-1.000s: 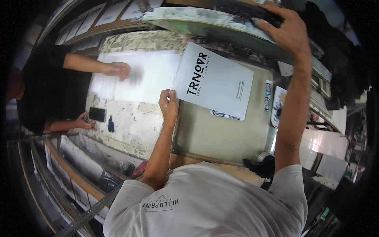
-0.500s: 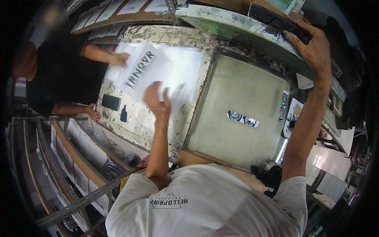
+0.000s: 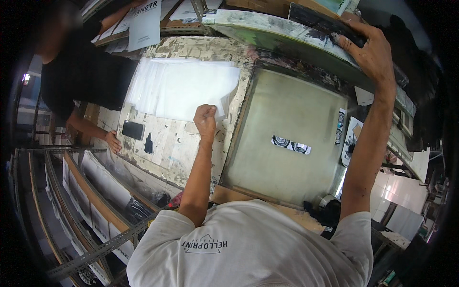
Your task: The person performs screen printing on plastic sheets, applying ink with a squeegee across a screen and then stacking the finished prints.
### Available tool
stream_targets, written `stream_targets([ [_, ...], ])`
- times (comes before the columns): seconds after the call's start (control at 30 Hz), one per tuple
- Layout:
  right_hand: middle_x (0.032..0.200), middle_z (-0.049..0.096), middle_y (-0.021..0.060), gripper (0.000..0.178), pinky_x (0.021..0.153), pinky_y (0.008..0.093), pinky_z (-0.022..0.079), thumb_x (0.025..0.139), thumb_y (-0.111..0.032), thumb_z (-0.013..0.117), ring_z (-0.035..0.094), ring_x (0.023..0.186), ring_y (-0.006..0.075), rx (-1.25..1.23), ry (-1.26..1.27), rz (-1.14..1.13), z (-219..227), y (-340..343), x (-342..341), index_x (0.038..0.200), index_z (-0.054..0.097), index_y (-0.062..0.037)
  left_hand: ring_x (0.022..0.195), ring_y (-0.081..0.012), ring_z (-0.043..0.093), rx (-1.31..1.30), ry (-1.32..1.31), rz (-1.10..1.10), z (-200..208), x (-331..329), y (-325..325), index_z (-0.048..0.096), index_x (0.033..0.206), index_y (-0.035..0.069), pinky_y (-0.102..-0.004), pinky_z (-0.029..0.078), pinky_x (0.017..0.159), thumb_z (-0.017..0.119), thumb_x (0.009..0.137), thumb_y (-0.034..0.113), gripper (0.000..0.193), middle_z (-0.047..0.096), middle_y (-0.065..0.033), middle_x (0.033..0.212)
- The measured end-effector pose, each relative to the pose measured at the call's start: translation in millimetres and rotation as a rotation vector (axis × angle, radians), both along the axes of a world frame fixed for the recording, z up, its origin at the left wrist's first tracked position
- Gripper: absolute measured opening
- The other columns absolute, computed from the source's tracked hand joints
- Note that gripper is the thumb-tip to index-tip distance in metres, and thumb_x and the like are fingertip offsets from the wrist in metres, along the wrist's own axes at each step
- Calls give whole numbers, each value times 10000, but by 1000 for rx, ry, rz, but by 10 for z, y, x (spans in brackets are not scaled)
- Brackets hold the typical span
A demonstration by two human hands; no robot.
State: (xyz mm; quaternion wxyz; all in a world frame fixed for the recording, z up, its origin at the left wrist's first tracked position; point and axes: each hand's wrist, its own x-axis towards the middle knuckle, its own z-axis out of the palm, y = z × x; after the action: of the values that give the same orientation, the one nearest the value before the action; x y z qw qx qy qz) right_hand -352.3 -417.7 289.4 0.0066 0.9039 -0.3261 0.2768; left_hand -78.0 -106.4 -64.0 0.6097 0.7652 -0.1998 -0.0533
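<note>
My left hand [image 3: 205,120] is closed in a pinch on the near right corner of a thin white sheet [image 3: 191,79], lifting that corner. Several such sheets lie overlapped in a pile on the paint-worn table. Up at the far right, my right hand [image 3: 375,52] grips the end of a dark, ink-stained squeegee [image 3: 313,21], against the edge of a raised printing screen [image 3: 258,23]; its far fingers are partly hidden. Between my arms lies a pale greenish printing board [image 3: 282,105], with a black-and-white patterned strip [image 3: 290,144] on it.
At the left a co-worker in black holds a printed white sheet [image 3: 145,28] over a rack [image 3: 174,29] of printed sheets. A black phone [image 3: 133,130] and a small dark tool [image 3: 148,143] lie on the table. Slotted metal shelving [image 3: 105,244] stands at the lower left.
The printed sheet has passed from the table to the rack in the co-worker's hand. My left hand has moved right and nearer, closing on a white sheet's corner. My right hand keeps its grip.
</note>
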Motion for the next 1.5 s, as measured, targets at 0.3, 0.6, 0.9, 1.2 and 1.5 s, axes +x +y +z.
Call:
stream_targets([
  [0.3, 1102, 725, 207, 628, 904, 376, 521, 731, -479, 855, 700, 1025, 309, 40, -38, 32, -11, -46, -3, 1172, 737, -46, 689, -96, 549, 122, 144, -177, -44, 53, 62, 683, 808, -15, -245, 446, 675, 745, 800, -36, 66, 642, -3, 733],
  [0.6, 1113, 730, 200, 614, 908, 376, 520, 740, -473, 854, 704, 1019, 308, 51, -57, 57, -8, -17, -1, 1159, 741, -39, 757, -118, 573, 32, 10, 79, 263, 198, 5, 702, 836, -4, -267, 461, 731, 762, 827, 17, 65, 664, -31, 815],
  [0.9, 1110, 735, 182, 569, 936, 379, 508, 761, -449, 841, 697, 1050, 300, -22, -56, 57, -28, -30, -1, 1161, 745, -56, 1174, -328, 578, 290, -431, -660, 1004, -445, -382, 763, 935, 53, -458, 437, 993, 754, 847, 169, 146, 692, -106, 1167],
  [1.2, 1023, 708, 173, 494, 921, 423, 502, 712, -427, 837, 659, 1005, 336, 21, -77, 12, 136, 227, 40, 1030, 772, -54, 1525, -379, 175, 662, -676, -1012, 302, -1151, -858, 509, 1476, 231, -611, 114, 1228, 637, 907, 499, 641, 297, -42, 1638],
  [1.5, 1082, 719, 226, 560, 953, 422, 508, 723, -467, 827, 671, 1047, 365, 89, -95, 67, 214, 173, 99, 1087, 763, -46, 1544, -358, 114, 627, -744, -1183, 171, -1811, -1986, 454, 1513, 258, -593, 52, 1240, 637, 886, 542, 713, 237, -38, 1663],
])
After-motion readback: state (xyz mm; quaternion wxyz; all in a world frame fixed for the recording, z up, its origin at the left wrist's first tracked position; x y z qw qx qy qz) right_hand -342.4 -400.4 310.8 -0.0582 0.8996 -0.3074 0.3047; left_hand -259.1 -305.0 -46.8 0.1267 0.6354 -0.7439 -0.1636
